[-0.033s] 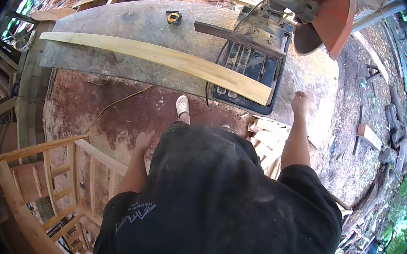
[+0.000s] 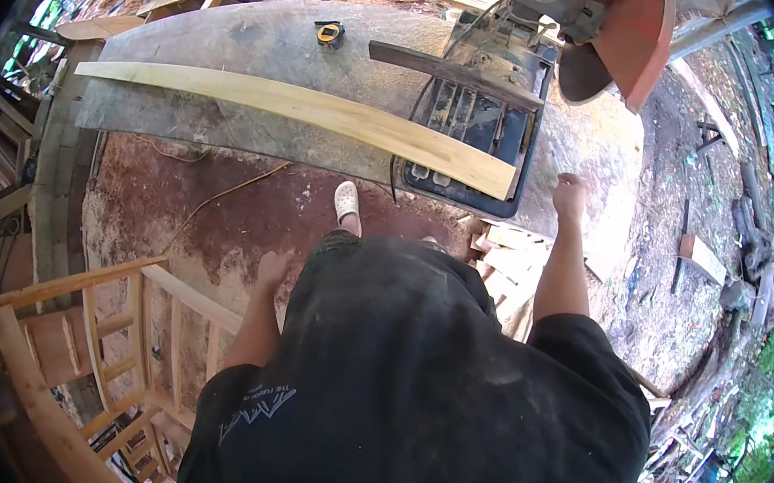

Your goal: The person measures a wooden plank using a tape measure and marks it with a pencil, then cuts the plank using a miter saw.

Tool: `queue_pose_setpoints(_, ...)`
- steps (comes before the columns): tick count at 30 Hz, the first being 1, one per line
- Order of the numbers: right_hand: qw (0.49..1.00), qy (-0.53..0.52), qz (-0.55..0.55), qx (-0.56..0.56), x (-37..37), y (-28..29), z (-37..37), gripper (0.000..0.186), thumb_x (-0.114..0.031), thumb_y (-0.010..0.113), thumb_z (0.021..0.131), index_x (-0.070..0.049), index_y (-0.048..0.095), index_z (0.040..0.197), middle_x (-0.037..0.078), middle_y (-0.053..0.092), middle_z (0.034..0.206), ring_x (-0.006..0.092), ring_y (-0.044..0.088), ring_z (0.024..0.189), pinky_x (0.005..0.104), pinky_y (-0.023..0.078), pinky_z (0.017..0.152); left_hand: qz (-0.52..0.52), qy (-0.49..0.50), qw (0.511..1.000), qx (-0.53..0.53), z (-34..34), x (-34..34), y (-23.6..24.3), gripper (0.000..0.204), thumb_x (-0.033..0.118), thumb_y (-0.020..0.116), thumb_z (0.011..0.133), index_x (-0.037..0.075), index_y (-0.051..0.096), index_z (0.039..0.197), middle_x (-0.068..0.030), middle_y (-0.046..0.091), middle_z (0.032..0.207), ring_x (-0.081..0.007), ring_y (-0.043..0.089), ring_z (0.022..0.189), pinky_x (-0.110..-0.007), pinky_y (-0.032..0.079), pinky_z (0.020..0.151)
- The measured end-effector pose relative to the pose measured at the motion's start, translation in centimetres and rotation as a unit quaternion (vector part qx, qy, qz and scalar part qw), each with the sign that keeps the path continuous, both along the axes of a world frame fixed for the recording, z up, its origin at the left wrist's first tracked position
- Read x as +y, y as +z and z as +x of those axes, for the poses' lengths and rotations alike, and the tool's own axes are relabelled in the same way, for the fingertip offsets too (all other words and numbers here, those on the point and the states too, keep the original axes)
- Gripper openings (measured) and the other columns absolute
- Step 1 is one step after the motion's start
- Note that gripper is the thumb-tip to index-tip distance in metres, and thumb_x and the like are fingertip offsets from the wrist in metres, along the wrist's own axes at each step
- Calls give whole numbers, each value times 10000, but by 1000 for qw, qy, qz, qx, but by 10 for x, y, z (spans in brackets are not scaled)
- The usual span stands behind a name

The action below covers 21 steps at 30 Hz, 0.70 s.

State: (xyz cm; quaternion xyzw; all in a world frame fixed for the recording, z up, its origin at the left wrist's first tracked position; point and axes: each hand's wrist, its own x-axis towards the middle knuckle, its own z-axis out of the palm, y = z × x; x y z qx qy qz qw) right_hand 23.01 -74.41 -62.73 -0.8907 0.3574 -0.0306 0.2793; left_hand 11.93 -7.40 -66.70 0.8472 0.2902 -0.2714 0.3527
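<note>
Currently, the right hand [image 2: 569,195] hangs closed in a loose fist with nothing in it, just beside the near right edge of the worktop [image 2: 238,47]. Directly to its left, close but not touching, lies the near end of the long pale plank [image 2: 325,114]. This plank runs away from the hand, leftward across the worktop, and its near end rests on the dark table saw [image 2: 479,129] set into the surface. Beyond the hand, further from the person, a red blade guard [image 2: 639,42] stands at the saw's far right corner. A yellow tape measure [image 2: 330,34] sits on the worktop, well apart from the hand, past the plank.

The left hand [image 2: 273,270] hangs low at the person's side, fingers loosely together and empty, over the red dirt floor [image 2: 211,214]. Below and left of it stands a wooden frame [image 2: 105,325] of pale slats. Short timber offcuts [image 2: 508,259] lie stacked beneath the right forearm. One pale shoe [image 2: 347,202] shows ahead of the black shirt [image 2: 418,396].
</note>
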Motion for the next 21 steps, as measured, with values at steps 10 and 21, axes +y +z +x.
queue_pose_setpoints(10, 934, 317, 21, 166, 1, 11, 12, 256, -158, 585, 804, -104, 730, 1008, 205, 696, 969, 320, 667, 952, 388, 507, 846, -15, 5, 1000, 2, -16, 19, -20, 519, 438, 655, 780, -80, 672, 801, -230, 665, 746, -312, 668, 712, -434, 484, 645)
queue_pose_setpoints(21, 994, -106, 14, -34, 26, 14, 1, 286, -158, 528, 856, -56, 669, 1082, 238, 662, 1058, 374, 629, 1016, 413, 483, 872, -70, 101, 992, 6, -12, -1, -7, 468, 332, 705, 809, -106, 602, 940, -150, 649, 819, -216, 638, 713, -354, 481, 581)
